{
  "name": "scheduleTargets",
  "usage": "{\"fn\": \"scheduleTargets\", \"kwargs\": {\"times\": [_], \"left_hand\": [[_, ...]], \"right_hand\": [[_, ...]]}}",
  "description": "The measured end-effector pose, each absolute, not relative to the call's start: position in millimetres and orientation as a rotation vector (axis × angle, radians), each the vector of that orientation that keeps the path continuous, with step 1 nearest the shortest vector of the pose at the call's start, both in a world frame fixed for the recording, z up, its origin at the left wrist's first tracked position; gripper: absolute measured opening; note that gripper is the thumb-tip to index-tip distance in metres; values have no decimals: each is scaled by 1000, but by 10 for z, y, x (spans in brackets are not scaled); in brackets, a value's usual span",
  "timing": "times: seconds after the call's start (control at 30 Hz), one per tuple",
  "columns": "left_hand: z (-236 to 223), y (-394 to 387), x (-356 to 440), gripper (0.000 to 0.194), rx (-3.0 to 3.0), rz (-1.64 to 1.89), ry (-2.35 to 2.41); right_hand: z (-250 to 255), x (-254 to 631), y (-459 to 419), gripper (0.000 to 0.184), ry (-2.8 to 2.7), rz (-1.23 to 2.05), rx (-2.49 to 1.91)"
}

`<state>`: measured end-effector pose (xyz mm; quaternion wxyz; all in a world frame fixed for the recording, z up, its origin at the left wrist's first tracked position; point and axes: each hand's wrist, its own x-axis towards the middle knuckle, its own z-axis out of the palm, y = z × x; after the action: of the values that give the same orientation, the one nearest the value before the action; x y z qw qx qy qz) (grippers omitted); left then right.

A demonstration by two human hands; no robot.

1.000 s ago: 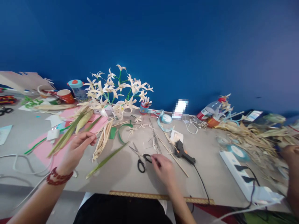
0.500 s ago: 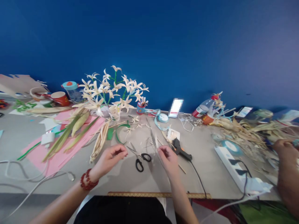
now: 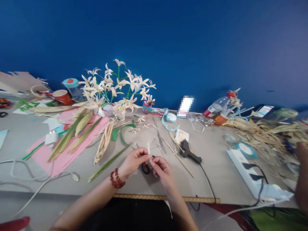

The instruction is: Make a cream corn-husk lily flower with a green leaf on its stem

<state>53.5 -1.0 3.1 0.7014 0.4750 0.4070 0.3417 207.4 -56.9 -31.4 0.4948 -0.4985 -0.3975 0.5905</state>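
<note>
My left hand (image 3: 137, 160) and my right hand (image 3: 161, 169) meet above the table, fingers pinched together on a thin, pale husk strip (image 3: 148, 148) that points upward. Below them lie black-handled scissors (image 3: 145, 169), mostly covered by the hands. Left of my left hand a long green husk leaf (image 3: 109, 163) rests on the table. Several thin wires (image 3: 159, 140) and small cream flower pieces (image 3: 134, 130) lie just beyond the hands. Thin sticks (image 3: 181, 160) are to the right of my right hand.
A black glue gun (image 3: 190, 153) with a cord lies at right, near a white power strip (image 3: 243, 171). Cream husk flowers (image 3: 120, 84) stand at the back. Pink paper (image 3: 45, 157) with husks is at left. Another person's arm (image 3: 302, 179) is at far right.
My left hand has moved right and now pinches the pale strip with my right hand, which has come left and lower. The green husk leaf has come into view.
</note>
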Motion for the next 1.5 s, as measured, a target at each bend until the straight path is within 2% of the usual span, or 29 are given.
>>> {"fn": "scheduleTargets", "kwargs": {"times": [0.1,0.3,0.4,0.47,0.67,0.8,1.0,1.07,1.27,1.37,1.5], "left_hand": [[28,-3,530,31,999,757,892],[76,25,375,25,1049,889,948],[85,26,257,23,1005,927,953],[87,19,192,21,987,938,958],[82,7,92,17,968,997,937],[73,17,56,17,986,999,936],[104,38,64,19,1004,985,946],[121,37,77,19,1009,984,940],[175,16,126,21,914,1034,911],[213,8,180,21,838,1099,888],[254,-13,259,20,798,1163,872]], "right_hand": [[-317,2097,-581,27,-1118,1389,-1260],[-163,2142,-589,11,-1811,726,-1643],[-138,2099,-611,15,-2082,542,-1784],[-142,2066,-619,17,-2165,480,-1850],[-132,2043,-581,4,-2196,392,-1939],[-158,2058,-579,20,-2114,339,-2000],[-188,2161,-589,8,-2038,446,-2027],[-196,2244,-582,8,-1905,572,-1993],[-191,2369,-673,34,-1140,1489,-1391],[-153,2259,-778,44,-1015,1650,-1206],[-105,2064,-841,47,-1005,1729,-1153]]}}
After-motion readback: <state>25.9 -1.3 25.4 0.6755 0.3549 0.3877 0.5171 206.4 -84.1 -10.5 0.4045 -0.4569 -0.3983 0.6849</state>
